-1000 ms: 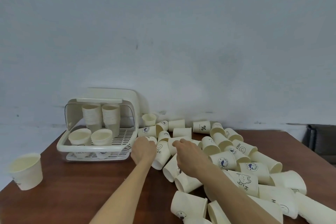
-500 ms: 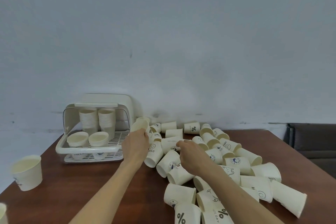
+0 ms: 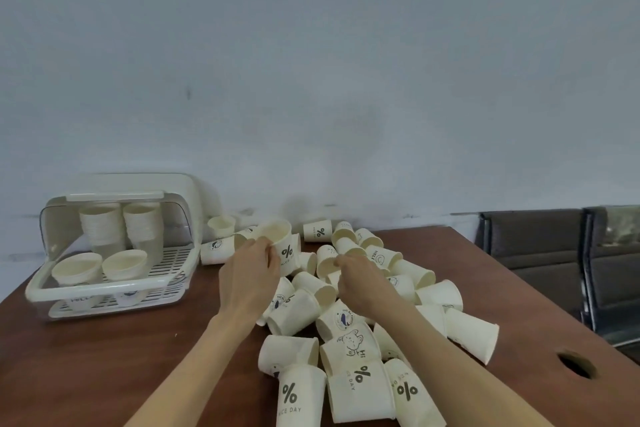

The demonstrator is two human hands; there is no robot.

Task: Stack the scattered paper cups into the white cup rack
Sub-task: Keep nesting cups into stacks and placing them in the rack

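Observation:
Several cream paper cups lie scattered on their sides across the brown table. My left hand grips one upright cup with a % mark, lifted above the pile. My right hand reaches into the pile and pinches the rim of a lying cup. The white cup rack sits at the left with its clear lid raised; it holds two tall cup stacks at the back and two short stacks in front.
One upright cup stands by the wall behind the rack. Dark chairs stand off the table's right edge. A round cable hole is in the tabletop near the right side.
My left hand has lifted a cup out of the pile and turned it upright. My right hand has shifted a little deeper into the pile. The camera has swung rightward.

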